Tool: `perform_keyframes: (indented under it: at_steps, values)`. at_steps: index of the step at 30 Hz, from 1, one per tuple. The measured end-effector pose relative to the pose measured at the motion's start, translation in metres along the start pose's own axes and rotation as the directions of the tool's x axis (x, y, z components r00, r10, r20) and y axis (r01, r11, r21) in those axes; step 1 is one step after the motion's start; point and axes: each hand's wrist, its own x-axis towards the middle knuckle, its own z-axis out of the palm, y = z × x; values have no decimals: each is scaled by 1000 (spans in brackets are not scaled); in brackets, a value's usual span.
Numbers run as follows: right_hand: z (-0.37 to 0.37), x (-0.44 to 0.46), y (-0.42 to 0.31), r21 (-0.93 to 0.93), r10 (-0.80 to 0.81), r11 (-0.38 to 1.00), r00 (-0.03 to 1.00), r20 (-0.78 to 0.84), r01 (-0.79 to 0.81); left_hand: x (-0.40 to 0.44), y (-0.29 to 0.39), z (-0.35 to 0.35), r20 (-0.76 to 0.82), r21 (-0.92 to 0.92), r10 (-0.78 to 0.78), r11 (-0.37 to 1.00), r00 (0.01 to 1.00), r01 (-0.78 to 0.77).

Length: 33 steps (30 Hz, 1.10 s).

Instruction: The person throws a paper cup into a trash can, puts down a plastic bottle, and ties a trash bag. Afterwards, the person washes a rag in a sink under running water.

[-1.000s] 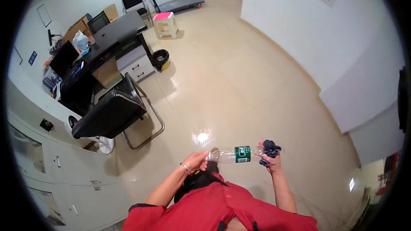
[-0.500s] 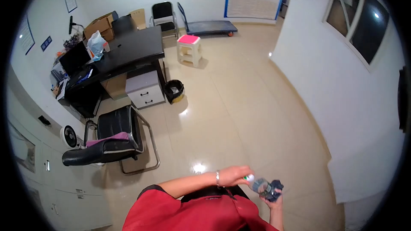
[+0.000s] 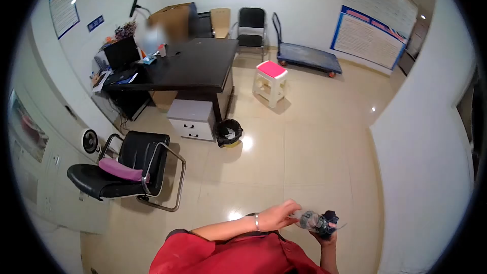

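In front of my red shirt, my right hand (image 3: 324, 232) grips a clear plastic bottle (image 3: 308, 220), which lies tilted with its mouth to the left. A bunched dark thing (image 3: 331, 217), whose kind I cannot make out, is in or against the same hand at the bottle's base, with a thin strand sticking out. My left hand (image 3: 278, 216), a silver bracelet on its wrist, has bent fingers closed at the bottle's mouth end. Those fingers mostly hide the whitish cap there.
A black chair (image 3: 134, 160) with a purple cloth stands left. Beyond are a dark desk (image 3: 187, 66), a drawer cabinet (image 3: 192, 116), a lined bin (image 3: 228, 133), a pink-topped stool (image 3: 271, 81) and a flat trolley (image 3: 309, 57). A white wall (image 3: 421, 162) runs along the right.
The view has turned left and lifted, so the room has shifted rightward. My left fingers have changed their hold at the bottle's mouth, and the white-green cap shows less.
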Motion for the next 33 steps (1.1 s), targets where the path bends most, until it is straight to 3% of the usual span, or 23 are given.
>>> perform_keyframes:
  at_steps: [2,5,7,9,10,11,12,17,19,20,21,22,23,26,27,29,31,32,33]
  values:
    - [9,69,-34,27,41,999,999,25,-42,29,-15,-24,-207,207,101,977,973,-58]
    - [52,164,-82,21,102,994,990,101,-105,81,-46,-55,-355,313,163,949,921,-47]
    - [63,227,-108,71,144,985,976,161,-157,124,-68,-77,-381,307,111,952,918,12]
    - [65,276,-131,110,15,994,992,123,-29,172,-88,-97,-348,281,92,960,933,10]
    - [64,296,-144,334,-55,943,989,137,6,203,-101,-113,-385,294,71,955,920,49]
    - [49,323,-163,300,-26,954,996,86,0,229,-110,-124,-404,292,41,953,914,87]
    - [40,342,-182,381,-47,924,997,57,22,259,-118,-137,-395,301,81,953,915,45]
    - [49,373,-268,460,-351,811,930,-111,361,414,-176,-197,-251,368,187,926,950,-86]
    - [18,389,-316,476,-409,765,898,-162,434,490,-219,-205,-230,330,84,944,970,-3]
    - [8,397,-340,471,-435,720,860,-266,510,528,-241,-210,-229,251,-33,964,973,92]
    - [-6,406,-359,459,-454,673,813,-364,581,560,-276,-214,-198,247,-26,966,980,75]
    - [-17,418,-379,429,-477,656,782,-402,621,589,-318,-219,-213,361,-18,928,977,96]
    - [-30,438,-308,439,-517,611,752,-409,659,544,-380,-252,-210,477,29,875,977,77]
    - [-23,442,-293,445,-554,534,695,-459,719,532,-438,-293,-241,593,-65,780,968,200]
    - [-26,447,-304,428,-570,550,697,-435,717,534,-455,-297,-255,619,-74,753,964,222]
    - [-21,487,-353,407,-579,578,707,-406,707,557,-481,-307,-361,488,-254,768,897,414]
    - [-19,560,-430,448,-488,619,763,-424,645,591,-545,-325,-410,593,-264,650,873,475]
    - [1,578,-455,427,-523,630,761,-383,648,587,-561,-332,-480,553,-315,616,819,561]
    - [4,606,-485,449,-563,692,812,-155,565,593,-584,-335,-552,505,-349,583,757,637]
